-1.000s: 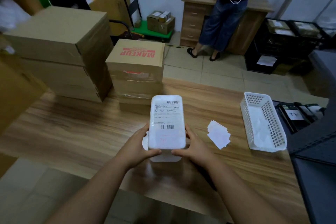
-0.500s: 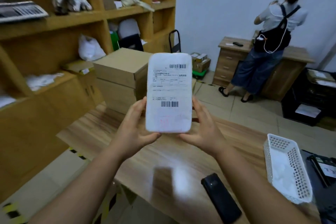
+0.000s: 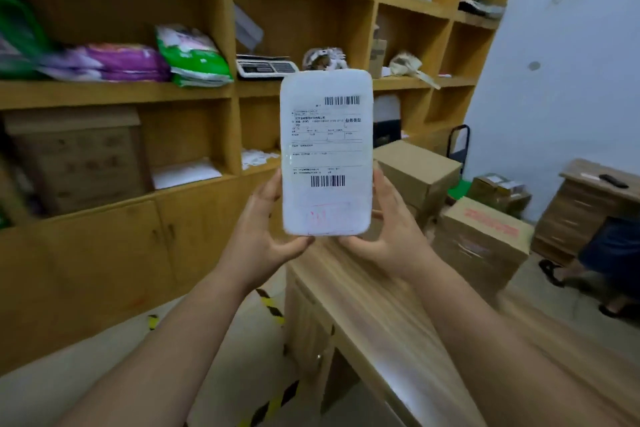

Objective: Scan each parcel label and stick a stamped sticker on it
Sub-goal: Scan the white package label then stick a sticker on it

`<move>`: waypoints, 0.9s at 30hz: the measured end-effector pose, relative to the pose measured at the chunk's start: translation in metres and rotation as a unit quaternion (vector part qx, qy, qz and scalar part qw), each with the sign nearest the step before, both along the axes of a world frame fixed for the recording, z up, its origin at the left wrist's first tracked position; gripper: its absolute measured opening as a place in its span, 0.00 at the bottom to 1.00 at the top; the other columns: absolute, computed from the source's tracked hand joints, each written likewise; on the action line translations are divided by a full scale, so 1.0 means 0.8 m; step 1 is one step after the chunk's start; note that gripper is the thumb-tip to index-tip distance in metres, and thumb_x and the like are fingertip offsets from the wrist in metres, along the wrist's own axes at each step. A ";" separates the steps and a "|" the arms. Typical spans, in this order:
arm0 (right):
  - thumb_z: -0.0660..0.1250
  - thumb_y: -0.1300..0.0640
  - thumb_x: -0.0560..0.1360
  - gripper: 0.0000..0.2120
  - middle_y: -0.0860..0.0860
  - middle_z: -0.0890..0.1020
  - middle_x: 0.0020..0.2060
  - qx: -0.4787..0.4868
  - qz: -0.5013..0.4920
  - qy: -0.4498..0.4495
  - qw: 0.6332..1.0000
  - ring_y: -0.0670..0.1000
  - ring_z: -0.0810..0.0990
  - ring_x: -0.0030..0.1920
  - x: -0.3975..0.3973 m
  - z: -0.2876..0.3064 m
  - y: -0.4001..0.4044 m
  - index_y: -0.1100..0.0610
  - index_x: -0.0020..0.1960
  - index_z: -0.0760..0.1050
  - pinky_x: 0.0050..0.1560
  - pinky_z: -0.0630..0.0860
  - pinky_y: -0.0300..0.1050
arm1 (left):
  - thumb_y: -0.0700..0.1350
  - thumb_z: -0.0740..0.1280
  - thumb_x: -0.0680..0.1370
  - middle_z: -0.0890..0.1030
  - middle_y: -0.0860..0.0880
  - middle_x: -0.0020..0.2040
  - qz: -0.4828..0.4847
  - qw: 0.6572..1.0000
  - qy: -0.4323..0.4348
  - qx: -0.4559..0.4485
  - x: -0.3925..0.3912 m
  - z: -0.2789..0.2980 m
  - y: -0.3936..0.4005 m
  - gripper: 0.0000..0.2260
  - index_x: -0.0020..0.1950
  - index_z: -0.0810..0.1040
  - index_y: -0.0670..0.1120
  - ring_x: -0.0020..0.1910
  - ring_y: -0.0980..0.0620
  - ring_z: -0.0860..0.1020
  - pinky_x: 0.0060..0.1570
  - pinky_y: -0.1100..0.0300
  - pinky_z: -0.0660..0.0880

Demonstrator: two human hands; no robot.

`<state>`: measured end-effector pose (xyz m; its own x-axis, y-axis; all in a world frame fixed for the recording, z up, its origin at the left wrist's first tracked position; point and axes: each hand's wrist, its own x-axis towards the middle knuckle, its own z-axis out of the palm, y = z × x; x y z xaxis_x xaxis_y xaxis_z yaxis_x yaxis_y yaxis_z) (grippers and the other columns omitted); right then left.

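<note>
We've got the white parcel (image 3: 326, 152) upright in the air, above the near end of the wooden surface (image 3: 374, 315), left hand (image 3: 258, 232) and right hand (image 3: 391, 229) each clamped on a lower corner. A slip looks possible (only the bottom edge is pinched). Its printed label carries two barcodes, with a faint red stamped sticker (image 3: 327, 217) below them, slightly blurred.

Both bare forearms reach forward and up, converging ahead of the chest. The left hand (image 3: 258, 229) cups the parcel (image 3: 326, 152) from the left, thumb hooked under its bottom edge; the right hand (image 3: 388, 229) mirrors it, fingers behind, thumb beneath.
</note>
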<state>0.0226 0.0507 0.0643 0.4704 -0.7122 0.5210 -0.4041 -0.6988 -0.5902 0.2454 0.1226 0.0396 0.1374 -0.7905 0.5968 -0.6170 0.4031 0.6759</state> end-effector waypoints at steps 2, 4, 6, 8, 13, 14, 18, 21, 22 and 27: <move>0.78 0.49 0.69 0.53 0.38 0.56 0.77 0.014 0.045 0.005 0.999 0.34 0.59 0.72 0.064 -0.008 0.010 0.35 0.78 0.43 0.59 0.64 0.21 | 0.54 0.78 0.68 0.64 0.61 0.72 0.057 0.998 -0.001 0.024 0.057 -0.009 0.033 0.48 0.75 0.48 0.71 0.72 0.58 0.65 0.69 0.46 0.69; 0.78 0.49 0.69 0.54 0.38 0.55 0.77 0.010 0.089 0.022 0.996 0.34 0.58 0.73 0.132 -0.018 0.016 0.37 0.79 0.42 0.56 0.62 0.19 | 0.61 0.76 0.67 0.60 0.58 0.76 0.128 0.991 -0.010 0.047 0.116 -0.022 0.069 0.48 0.77 0.46 0.69 0.75 0.54 0.61 0.69 0.43 0.68; 0.78 0.49 0.69 0.54 0.39 0.57 0.77 0.010 0.145 0.037 0.989 0.36 0.59 0.73 0.203 -0.027 0.028 0.38 0.79 0.42 0.58 0.64 0.21 | 0.65 0.72 0.66 0.57 0.57 0.78 0.196 0.979 -0.019 0.054 0.170 -0.037 0.110 0.48 0.77 0.45 0.68 0.76 0.54 0.60 0.69 0.43 0.68; 0.78 0.50 0.69 0.53 0.40 0.58 0.77 0.023 0.207 0.036 0.977 0.37 0.60 0.74 0.273 -0.040 0.046 0.38 0.79 0.43 0.62 0.67 0.26 | 0.66 0.71 0.66 0.56 0.58 0.78 0.262 0.963 -0.014 0.065 0.217 -0.051 0.155 0.48 0.76 0.43 0.70 0.76 0.54 0.60 0.69 0.43 0.69; 0.79 0.47 0.68 0.52 0.35 0.62 0.74 0.101 0.367 0.050 0.923 0.36 0.64 0.72 0.431 -0.073 0.106 0.31 0.76 0.45 0.64 0.68 0.37 | 0.61 0.74 0.69 0.52 0.62 0.78 0.404 0.909 0.000 0.104 0.303 -0.081 0.273 0.47 0.76 0.43 0.69 0.77 0.59 0.53 0.73 0.48 0.63; 0.79 0.46 0.67 0.51 0.34 0.63 0.73 0.119 0.409 0.057 0.903 0.35 0.64 0.70 0.466 -0.079 0.123 0.29 0.76 0.47 0.64 0.68 0.36 | 0.62 0.74 0.68 0.52 0.62 0.78 0.442 0.890 0.007 0.114 0.318 -0.087 0.302 0.47 0.77 0.45 0.66 0.77 0.59 0.53 0.74 0.49 0.61; 0.78 0.43 0.66 0.48 0.36 0.66 0.72 0.156 0.556 0.108 0.809 0.41 0.68 0.70 0.584 -0.089 0.197 0.25 0.73 0.51 0.67 0.72 0.50 | 0.66 0.72 0.67 0.55 0.62 0.77 0.563 0.815 0.051 0.127 0.346 -0.102 0.404 0.47 0.79 0.50 0.60 0.76 0.60 0.56 0.73 0.49 0.64; 0.78 0.43 0.67 0.45 0.29 0.64 0.69 0.176 0.646 0.117 0.733 0.39 0.68 0.69 0.646 -0.094 0.256 0.21 0.70 0.51 0.64 0.72 0.45 | 0.65 0.73 0.68 0.57 0.62 0.76 0.640 0.755 0.064 0.130 0.349 -0.108 0.461 0.46 0.79 0.51 0.61 0.75 0.61 0.59 0.72 0.50 0.65; 0.78 0.43 0.68 0.45 0.28 0.64 0.69 0.178 0.669 0.122 0.712 0.39 0.68 0.69 0.662 -0.098 0.273 0.22 0.70 0.51 0.65 0.72 0.47 | 0.64 0.73 0.68 0.59 0.61 0.76 0.661 0.737 0.067 0.127 0.348 -0.110 0.475 0.46 0.79 0.52 0.60 0.74 0.60 0.60 0.72 0.51 0.65; 0.77 0.43 0.68 0.50 0.33 0.61 0.74 0.143 0.747 0.182 0.623 0.40 0.61 0.73 0.730 -0.130 0.351 0.27 0.75 0.44 0.69 0.70 0.57 | 0.55 0.77 0.68 0.67 0.57 0.72 0.729 0.667 0.100 0.117 0.334 -0.140 0.534 0.45 0.79 0.56 0.57 0.70 0.55 0.68 0.65 0.46 0.73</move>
